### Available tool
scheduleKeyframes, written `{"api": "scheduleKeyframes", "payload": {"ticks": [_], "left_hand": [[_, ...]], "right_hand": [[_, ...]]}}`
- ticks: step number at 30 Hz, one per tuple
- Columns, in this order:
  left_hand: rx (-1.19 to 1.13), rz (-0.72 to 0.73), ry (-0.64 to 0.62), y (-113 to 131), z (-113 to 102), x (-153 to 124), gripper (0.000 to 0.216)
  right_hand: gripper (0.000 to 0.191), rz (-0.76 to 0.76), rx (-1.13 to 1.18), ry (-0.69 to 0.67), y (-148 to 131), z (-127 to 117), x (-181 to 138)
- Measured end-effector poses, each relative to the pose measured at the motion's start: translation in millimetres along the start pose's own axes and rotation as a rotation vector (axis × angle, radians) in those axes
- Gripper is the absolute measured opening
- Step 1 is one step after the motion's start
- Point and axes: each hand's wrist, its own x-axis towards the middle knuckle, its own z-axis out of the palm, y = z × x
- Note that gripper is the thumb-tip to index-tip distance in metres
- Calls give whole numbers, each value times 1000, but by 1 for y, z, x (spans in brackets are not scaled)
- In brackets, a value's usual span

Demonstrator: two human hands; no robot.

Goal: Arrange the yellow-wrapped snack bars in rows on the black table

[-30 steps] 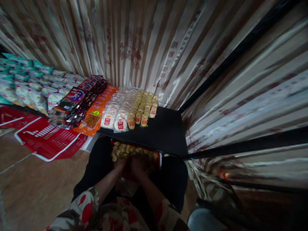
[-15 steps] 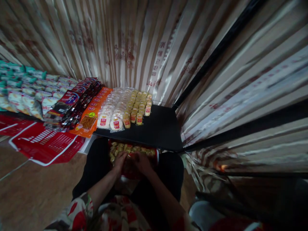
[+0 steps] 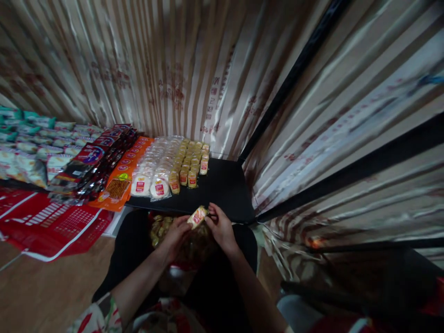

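Between my two hands is a small wrapped snack [image 3: 197, 218], yellowish with a red and white label, tilted up to the right. My left hand [image 3: 176, 237] grips its left end with the fingers closed. At its right end, the thumb and fingers of my right hand [image 3: 221, 227] pinch the wrapper. Below them, between my knees, a red basket holds many similar gold-wrapped snacks [image 3: 160, 231], partly hidden by my hands. Just ahead, rows of the same wrapped snacks [image 3: 183, 178] stand on a black table [image 3: 222, 189].
Left of the rows lie round white crackers in clear packs [image 3: 140, 185], an orange packet [image 3: 118, 189], stacked dark packets [image 3: 92, 159] and white-green bags [image 3: 31, 157]. A red shopping basket [image 3: 69, 226] is at the lower left. Striped curtain [image 3: 166, 69] and black frame bars [image 3: 287, 88] surround the table.
Both hands have risen from the basket between my knees, bringing up one wrapped snack. My view has shifted slightly, so the table sits lower and further left.
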Motion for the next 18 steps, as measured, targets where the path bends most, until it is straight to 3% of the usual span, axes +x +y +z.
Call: {"api": "scheduleKeyframes", "payload": {"ticks": [4, 7, 11, 18], "left_hand": [[7, 80, -53, -3, 17, 6, 36], [-9, 93, -37, -4, 33, 14, 37], [-30, 104, 28, 0, 55, 29, 33], [15, 173, 93, 16, 83, 54, 26]], "right_hand": [[50, 81, 209, 94, 4, 0, 10], [43, 101, 302, 95, 3, -1, 14], [32, 120, 282, 70, -1, -5, 21], [40, 107, 323, 63, -6, -11, 49]]}}
